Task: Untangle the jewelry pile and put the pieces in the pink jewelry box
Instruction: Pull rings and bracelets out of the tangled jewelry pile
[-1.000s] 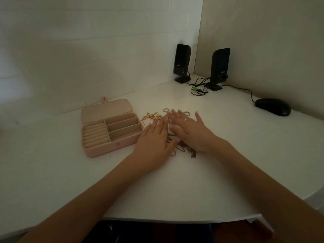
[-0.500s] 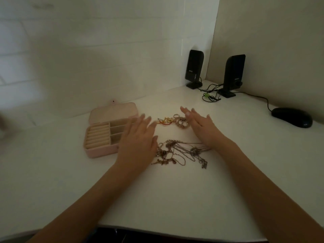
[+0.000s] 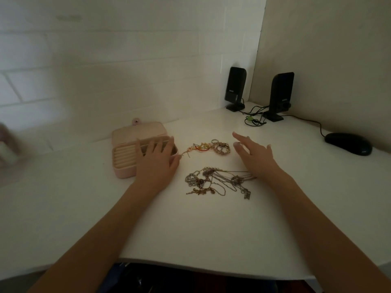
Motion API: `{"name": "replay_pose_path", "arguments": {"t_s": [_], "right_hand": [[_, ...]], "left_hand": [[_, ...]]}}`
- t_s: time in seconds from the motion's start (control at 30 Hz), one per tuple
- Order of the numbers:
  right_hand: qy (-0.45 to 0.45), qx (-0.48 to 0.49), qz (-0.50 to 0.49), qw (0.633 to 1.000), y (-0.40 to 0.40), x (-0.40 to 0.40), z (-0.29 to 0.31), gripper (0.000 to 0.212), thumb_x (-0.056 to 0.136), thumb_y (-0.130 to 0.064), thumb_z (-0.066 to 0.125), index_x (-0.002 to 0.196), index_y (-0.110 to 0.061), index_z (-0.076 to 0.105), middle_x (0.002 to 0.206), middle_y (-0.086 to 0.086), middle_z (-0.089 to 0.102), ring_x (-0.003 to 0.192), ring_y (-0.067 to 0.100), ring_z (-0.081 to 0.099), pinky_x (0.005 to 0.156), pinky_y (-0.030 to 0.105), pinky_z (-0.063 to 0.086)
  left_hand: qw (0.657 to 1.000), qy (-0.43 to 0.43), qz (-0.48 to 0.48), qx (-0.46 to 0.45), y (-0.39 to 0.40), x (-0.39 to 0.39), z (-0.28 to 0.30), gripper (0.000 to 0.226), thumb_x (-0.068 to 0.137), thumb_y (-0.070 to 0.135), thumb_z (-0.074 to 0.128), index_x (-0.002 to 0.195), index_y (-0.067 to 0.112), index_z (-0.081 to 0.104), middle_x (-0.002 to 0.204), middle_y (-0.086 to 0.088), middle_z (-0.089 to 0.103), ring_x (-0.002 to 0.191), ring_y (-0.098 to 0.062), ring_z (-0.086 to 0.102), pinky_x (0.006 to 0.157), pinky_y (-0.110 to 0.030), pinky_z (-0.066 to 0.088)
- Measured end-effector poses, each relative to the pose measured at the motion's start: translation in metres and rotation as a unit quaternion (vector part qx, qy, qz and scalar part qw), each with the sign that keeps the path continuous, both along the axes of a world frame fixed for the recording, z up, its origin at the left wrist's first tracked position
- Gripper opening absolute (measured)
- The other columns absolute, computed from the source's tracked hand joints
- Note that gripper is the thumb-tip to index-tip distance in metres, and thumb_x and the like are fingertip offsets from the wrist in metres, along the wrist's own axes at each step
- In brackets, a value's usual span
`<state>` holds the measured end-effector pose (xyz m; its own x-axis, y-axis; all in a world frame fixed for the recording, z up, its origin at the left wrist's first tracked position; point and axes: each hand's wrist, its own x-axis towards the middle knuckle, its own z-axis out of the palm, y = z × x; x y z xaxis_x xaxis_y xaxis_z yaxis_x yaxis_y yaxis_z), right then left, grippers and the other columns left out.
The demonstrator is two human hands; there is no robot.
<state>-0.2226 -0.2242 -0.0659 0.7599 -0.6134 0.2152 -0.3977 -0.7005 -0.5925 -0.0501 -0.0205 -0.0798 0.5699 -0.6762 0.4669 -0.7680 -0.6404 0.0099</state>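
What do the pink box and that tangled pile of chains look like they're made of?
Pink jewelry box: looks like matte faux leather or plastic over a stiff shell, with padded ring rolls inside; dim light leaves it open. Tangled chains: thin metal links, silver and gold tones, catching small glints.

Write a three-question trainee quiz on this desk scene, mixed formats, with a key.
1. True or false: the pink jewelry box stands open.
2. Multiple choice: the tangled chains lie (a) inside the box, (b) on the desk between the forearms, (c) beside the mouse.
3. Fill in: the left hand and right hand each hold ____.

Key: 1 true; 2 b; 3 nothing, both hands are spread.
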Motion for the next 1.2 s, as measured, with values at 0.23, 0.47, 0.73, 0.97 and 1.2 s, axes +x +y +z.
{"name": "replay_pose_path", "arguments": {"t_s": [0.23, 0.47, 0.73, 0.97, 1.2], "right_hand": [[-0.054, 0.059, 0.016, 0.997, 0.0, -0.021, 0.004, 0.007, 0.086, -0.034, 0.066, 0.087, -0.03, 0.071, 0.086, -0.013, 0.068, 0.087, 0.008, 0.06, 0.073, 0.024, 0.045], [-0.002, 0.022, 0.121, 0.992, 0.036, 0.008, 0.006, 0.017, 0.081, -0.042, 0.068, 0.09, -0.027, 0.066, 0.085, -0.009, 0.06, 0.073, 0.006, 0.054, 0.066, 0.023, 0.046], [0.016, 0.002, 0.218, 0.976, 0.053, 0.015, 0.016, 0.014, 0.078, -0.041, 0.071, 0.084, -0.037, 0.06, 0.093, -0.01, 0.059, 0.083, 0.005, 0.051, 0.073, 0.022, 0.044], [0.078, -0.048, 0.234, 0.968, 0.063, 0.022, 0.009, 0.013, 0.082, -0.034, 0.071, 0.081, -0.03, 0.059, 0.08, -0.016, 0.055, 0.073, 0.0, 0.05, 0.066, 0.016, 0.037], [0.064, -0.022, 0.258, 0.964, 0.055, 0.013, 0.017, 0.011, 0.086, -0.019, 0.068, 0.094, -0.026, 0.068, 0.086, -0.02, 0.061, 0.079, -0.008, 0.053, 0.069, 0.005, 0.04]], "left_hand": [[0.919, 0.237, -0.251, -0.19, 0.0, -0.032, 0.011, 0.028, 0.092, 0.029, 0.053, 0.116, 0.02, 0.065, 0.116, 0.007, 0.063, 0.11, -0.013, 0.058, 0.099, -0.036, 0.045], [0.931, 0.209, -0.266, -0.135, -0.002, -0.037, 0.01, 0.018, 0.087, 0.024, 0.066, 0.103, 0.02, 0.072, 0.101, 0.006, 0.069, 0.098, -0.004, 0.057, 0.088, -0.016, 0.04], [0.914, 0.266, -0.226, -0.209, -0.007, -0.033, 0.01, 0.014, 0.084, 0.009, 0.065, 0.085, 0.02, 0.072, 0.082, 0.014, 0.065, 0.081, -0.006, 0.061, 0.071, -0.014, 0.046], [0.909, 0.278, -0.227, -0.212, -0.009, -0.034, 0.009, 0.017, 0.081, 0.002, 0.062, 0.079, 0.016, 0.071, 0.075, 0.015, 0.063, 0.07, 0.01, 0.056, 0.061, -0.004, 0.04], [0.894, 0.315, -0.232, -0.22, -0.008, -0.037, 0.013, 0.022, 0.083, 0.003, 0.061, 0.075, 0.022, 0.07, 0.076, 0.018, 0.065, 0.07, 0.006, 0.059, 0.064, -0.006, 0.044]]}}
